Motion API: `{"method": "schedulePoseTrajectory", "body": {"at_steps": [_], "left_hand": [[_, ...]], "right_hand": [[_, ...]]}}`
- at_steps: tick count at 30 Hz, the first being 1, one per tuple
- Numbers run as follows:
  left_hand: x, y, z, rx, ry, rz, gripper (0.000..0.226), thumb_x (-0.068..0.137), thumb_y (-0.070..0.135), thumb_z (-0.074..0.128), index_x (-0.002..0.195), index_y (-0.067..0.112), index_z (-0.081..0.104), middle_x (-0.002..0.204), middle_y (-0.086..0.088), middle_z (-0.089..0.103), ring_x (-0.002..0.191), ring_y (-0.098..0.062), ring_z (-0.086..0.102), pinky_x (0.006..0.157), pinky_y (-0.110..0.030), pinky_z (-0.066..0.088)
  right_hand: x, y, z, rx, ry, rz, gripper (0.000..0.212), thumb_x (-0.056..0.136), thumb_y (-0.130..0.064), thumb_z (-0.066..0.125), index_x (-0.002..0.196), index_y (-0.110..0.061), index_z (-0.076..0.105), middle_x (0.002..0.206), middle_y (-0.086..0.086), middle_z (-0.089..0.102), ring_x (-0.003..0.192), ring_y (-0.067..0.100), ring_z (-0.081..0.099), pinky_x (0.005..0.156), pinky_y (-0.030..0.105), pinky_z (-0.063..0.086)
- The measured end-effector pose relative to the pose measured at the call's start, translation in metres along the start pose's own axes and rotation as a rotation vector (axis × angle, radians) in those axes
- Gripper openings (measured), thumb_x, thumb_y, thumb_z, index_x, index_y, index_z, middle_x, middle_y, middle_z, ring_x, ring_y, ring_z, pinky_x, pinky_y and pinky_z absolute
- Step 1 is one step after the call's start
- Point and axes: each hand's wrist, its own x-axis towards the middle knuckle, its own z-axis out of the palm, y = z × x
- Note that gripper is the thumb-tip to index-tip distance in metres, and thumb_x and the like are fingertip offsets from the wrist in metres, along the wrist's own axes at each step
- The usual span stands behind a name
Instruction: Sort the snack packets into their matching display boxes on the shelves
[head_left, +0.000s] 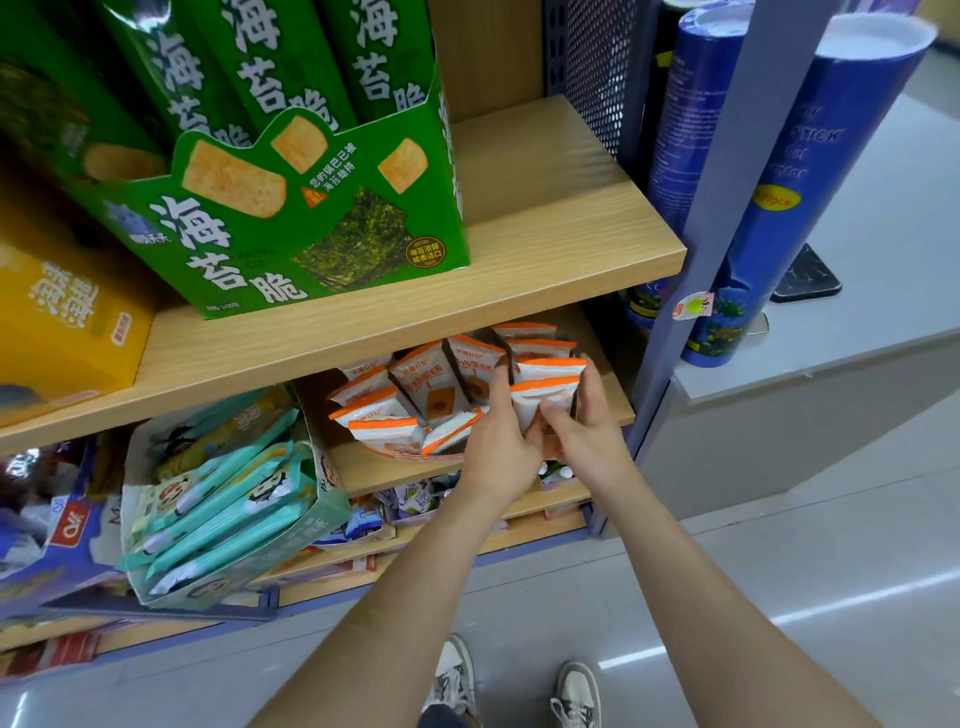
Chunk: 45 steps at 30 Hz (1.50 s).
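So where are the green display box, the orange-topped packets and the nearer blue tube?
green display box (270, 244): head view, on its printed front panel.
orange-topped packets (428, 384): head view, on the face of a middle packet.
nearer blue tube (821, 156): head view, on its side wall.

Bright even light, floor (779, 618) glare streaks, blurred, bowed left edge.

Wooden shelves (545, 249); glossy grey floor (872, 597); pale counter (893, 223) alongside.
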Motion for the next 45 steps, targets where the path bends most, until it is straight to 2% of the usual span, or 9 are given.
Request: {"method": "schedulePoseTrajectory", "body": {"at_steps": [5, 9, 13, 16, 19, 22, 34, 39, 45], "left_hand": [[-0.026, -0.001, -0.017, 0.207, 0.039, 0.113, 0.084, 0.093, 0.010, 0.057, 0.154, 0.030, 0.004, 0.108, -0.006, 0.070, 0.086, -0.021, 0.068, 0.072, -0.043, 0.059], [-0.039, -0.011, -0.046, 0.428, 0.180, 0.242, 0.058, 0.091, 0.022, 0.063, 0.144, 0.031, 0.041, 0.130, 0.005, 0.061, 0.115, -0.015, 0.054, 0.095, -0.035, 0.050], [-0.031, -0.028, -0.063, 0.912, 0.015, 0.233, 0.061, 0.088, 0.045, 0.061, 0.143, 0.030, 0.040, 0.143, 0.009, 0.048, 0.134, -0.019, 0.035, 0.110, -0.042, 0.025], [-0.024, -0.036, -0.064, 1.028, -0.035, 0.262, 0.050, 0.089, 0.027, 0.063, 0.137, 0.031, 0.049, 0.130, 0.009, 0.061, 0.128, -0.017, 0.046, 0.115, -0.051, 0.008], [-0.013, -0.038, -0.070, 0.921, -0.004, 0.322, 0.048, 0.087, 0.011, 0.064, 0.129, 0.033, 0.055, 0.114, 0.007, 0.070, 0.110, -0.015, 0.061, 0.116, -0.045, 0.023], [0.000, -0.031, -0.076, 0.810, 0.008, 0.352, 0.050, 0.092, 0.010, 0.057, 0.136, 0.032, 0.048, 0.115, 0.003, 0.068, 0.101, -0.021, 0.065, 0.084, -0.037, 0.053], [0.018, -0.020, -0.055, 0.523, -0.028, 0.339, 0.037, 0.095, 0.009, 0.051, 0.130, 0.021, 0.057, 0.120, -0.004, 0.065, 0.111, -0.022, 0.061, 0.087, -0.040, 0.051], [0.017, -0.011, -0.063, 0.125, -0.185, 0.069, 0.020, 0.100, 0.011, 0.044, 0.115, 0.022, 0.052, 0.100, -0.002, 0.058, 0.075, -0.012, 0.055, 0.061, -0.027, 0.042], [0.026, -0.004, -0.067, 0.216, 0.090, -0.015, 0.025, 0.101, 0.014, 0.039, 0.085, 0.004, 0.055, 0.079, -0.010, 0.058, 0.074, -0.028, 0.059, 0.062, -0.040, 0.042]], "right_hand": [[-0.011, -0.006, 0.002, -0.486, 0.189, -0.266, 0.083, 0.090, -0.017, 0.065, 0.154, -0.032, 0.014, 0.154, 0.003, 0.034, 0.140, 0.021, 0.036, 0.112, 0.042, 0.039], [-0.027, -0.013, 0.001, -0.965, 0.225, -0.414, 0.084, 0.084, -0.026, 0.069, 0.153, -0.032, 0.021, 0.162, 0.007, 0.021, 0.147, 0.031, 0.017, 0.107, 0.058, 0.036], [-0.028, -0.020, 0.007, -1.106, 0.146, -0.469, 0.074, 0.085, -0.034, 0.067, 0.150, -0.034, 0.031, 0.162, 0.005, 0.022, 0.148, 0.029, 0.015, 0.100, 0.062, 0.036], [-0.021, -0.021, 0.014, -1.208, 0.073, -0.525, 0.066, 0.083, -0.033, 0.070, 0.143, -0.032, 0.044, 0.156, 0.005, 0.034, 0.146, 0.030, 0.020, 0.096, 0.062, 0.037], [-0.012, -0.023, 0.012, -1.198, 0.099, -0.519, 0.056, 0.082, -0.023, 0.074, 0.134, -0.030, 0.055, 0.145, 0.002, 0.050, 0.141, 0.028, 0.031, 0.094, 0.059, 0.038], [-0.007, -0.024, 0.003, -1.166, 0.153, -0.513, 0.052, 0.082, -0.011, 0.071, 0.130, -0.027, 0.058, 0.139, 0.000, 0.055, 0.139, 0.027, 0.037, 0.093, 0.056, 0.040], [-0.007, -0.031, 0.012, -1.062, 0.062, -0.550, 0.048, 0.084, -0.027, 0.072, 0.131, -0.028, 0.058, 0.140, -0.005, 0.051, 0.134, 0.018, 0.031, 0.088, 0.050, 0.037], [-0.001, -0.027, 0.017, -1.085, 0.113, -0.588, 0.042, 0.077, -0.028, 0.079, 0.117, -0.031, 0.066, 0.122, -0.003, 0.057, 0.122, 0.019, 0.037, 0.085, 0.047, 0.032], [-0.003, -0.023, 0.020, -1.116, 0.166, -0.590, 0.027, 0.076, -0.029, 0.082, 0.102, -0.030, 0.074, 0.114, 0.001, 0.058, 0.112, 0.022, 0.040, 0.084, 0.047, 0.031]]}}
